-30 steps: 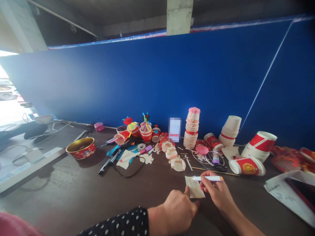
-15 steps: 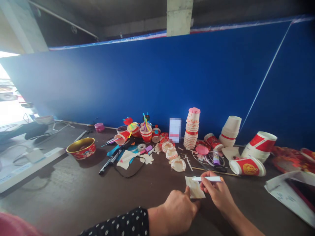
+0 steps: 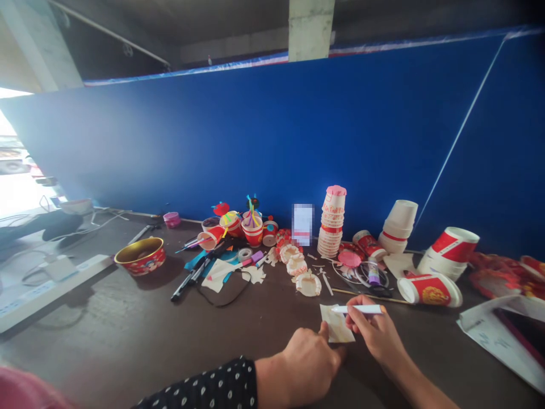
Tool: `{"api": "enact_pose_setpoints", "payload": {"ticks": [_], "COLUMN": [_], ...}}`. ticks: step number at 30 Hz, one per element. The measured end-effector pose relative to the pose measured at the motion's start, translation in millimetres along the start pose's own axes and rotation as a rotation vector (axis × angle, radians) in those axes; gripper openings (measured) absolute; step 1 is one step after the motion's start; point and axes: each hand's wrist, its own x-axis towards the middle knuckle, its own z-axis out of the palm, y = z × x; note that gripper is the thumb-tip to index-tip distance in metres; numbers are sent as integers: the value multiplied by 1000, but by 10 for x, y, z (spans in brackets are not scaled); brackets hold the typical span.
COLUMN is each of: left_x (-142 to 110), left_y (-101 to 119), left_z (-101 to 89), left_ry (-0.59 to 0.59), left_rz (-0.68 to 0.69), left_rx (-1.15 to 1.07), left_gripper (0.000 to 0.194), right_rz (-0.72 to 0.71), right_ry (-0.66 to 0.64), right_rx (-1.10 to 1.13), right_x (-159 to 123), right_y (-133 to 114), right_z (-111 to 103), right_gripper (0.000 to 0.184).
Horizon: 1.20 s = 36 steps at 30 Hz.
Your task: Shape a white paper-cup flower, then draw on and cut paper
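I have the left hand partly closed, its fingers at the lower edge of a cream paper piece on the dark tabletop; I cannot tell whether it grips. The right hand grips a white marker, tip above the paper. Farther off lie frilled paper cutouts, then a stacked column of paper cups and a blue wall panel.

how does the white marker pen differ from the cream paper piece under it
The white marker pen is slim and long, the cream paper piece flat and broad. The pen is held in the right hand; the paper lies on the dark table, with the left hand at its edge. Both are pale.
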Motion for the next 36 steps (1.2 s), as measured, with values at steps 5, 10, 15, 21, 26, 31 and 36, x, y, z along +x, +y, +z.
{"api": "enact_pose_setpoints", "payload": {"ticks": [5,10,15,21,26,31,36], "left_x": [-3,3,4,6,6,5,2], "left_y": [1,-13,-17,-9,-12,-9,0], "left_z": [-30,-6,17,19,26,9,-14], "left_ry": [-9,-4,11,0,7,20,-17], "left_rz": [1,8,7,-4,-1,3,-2], "left_rx": [2,6,9,6,2,0,-1], "left_gripper": [25,24,24,26,23,23,25], "right_rz": [10,15,20,21,18,10,20], "right_ry": [-9,-6,-4,0,-3,0,1], "right_rx": [-9,-8,4,7,5,3,5], "right_x": [12,15,12,15,18,25,22], "right_y": [21,16,-2,9,23,48,22], "right_z": [-3,-2,0,-2,-2,1,1], "right_gripper": [24,25,24,24,24,24,25]}}
